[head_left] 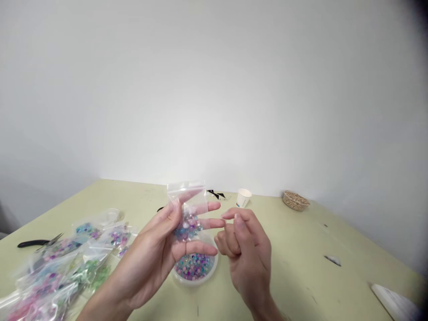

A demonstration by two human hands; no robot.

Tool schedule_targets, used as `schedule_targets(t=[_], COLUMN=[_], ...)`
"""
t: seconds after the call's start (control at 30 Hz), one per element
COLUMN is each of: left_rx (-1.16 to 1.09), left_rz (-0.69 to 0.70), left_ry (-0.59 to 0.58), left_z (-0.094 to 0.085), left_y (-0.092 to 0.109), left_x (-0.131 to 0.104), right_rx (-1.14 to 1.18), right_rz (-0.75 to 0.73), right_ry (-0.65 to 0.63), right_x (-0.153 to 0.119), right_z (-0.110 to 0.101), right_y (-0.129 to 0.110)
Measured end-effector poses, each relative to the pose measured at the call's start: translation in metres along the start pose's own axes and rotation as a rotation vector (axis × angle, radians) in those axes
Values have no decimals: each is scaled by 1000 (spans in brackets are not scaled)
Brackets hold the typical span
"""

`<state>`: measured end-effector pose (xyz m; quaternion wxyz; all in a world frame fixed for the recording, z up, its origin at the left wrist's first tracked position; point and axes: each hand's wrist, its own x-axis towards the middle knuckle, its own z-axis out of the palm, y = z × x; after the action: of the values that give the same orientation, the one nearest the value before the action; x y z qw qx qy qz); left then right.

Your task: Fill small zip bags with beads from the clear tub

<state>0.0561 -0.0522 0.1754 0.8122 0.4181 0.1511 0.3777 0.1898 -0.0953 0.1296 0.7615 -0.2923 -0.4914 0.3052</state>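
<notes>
My left hand [150, 249] grips a small clear zip bag [187, 200] near its top, between thumb and fingers. Pink, blue and clear round beads [189, 227] have settled in the bag's lower part. The other fingers of that hand are spread out behind the bag. To its right, my right hand [247, 249] has its fingers curled in, with the index fingertip close to a left fingertip. Nothing shows in the right hand. Below both hands stands a round clear tub [195, 281] holding many purple, pink and blue beads [194, 266], partly covered by the left hand.
Several bead-filled zip bags [80, 263] are heaped at the left. Black-handled pliers [36, 243] lie beside them. Toward the wall are black scraps [216, 194], a white paper cup [244, 197] and a tub of brown grains [296, 201]. A white object [394, 303] lies at lower right.
</notes>
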Motion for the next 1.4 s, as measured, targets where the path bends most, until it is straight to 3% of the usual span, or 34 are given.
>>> schedule_targets(t=[0.27, 0.63, 1.1, 1.4], left_rx=[-18, -18, -52, -33], left_rz=[-44, -113, -135, -163], left_ry=[-189, -135, -196, -169], left_z=[-3, -9, -10, -3], left_y=[2, 0, 2, 6], left_x=[-3, -6, -7, -9], right_rx=[-57, -266, -212, -142], right_rz=[-161, -235, -197, -198], right_ry=[-33, -96, -106, -81], right_x=[-5, -5, -4, -2], right_z=[-2, -7, -7, -6], right_y=[-9, -4, -5, -3])
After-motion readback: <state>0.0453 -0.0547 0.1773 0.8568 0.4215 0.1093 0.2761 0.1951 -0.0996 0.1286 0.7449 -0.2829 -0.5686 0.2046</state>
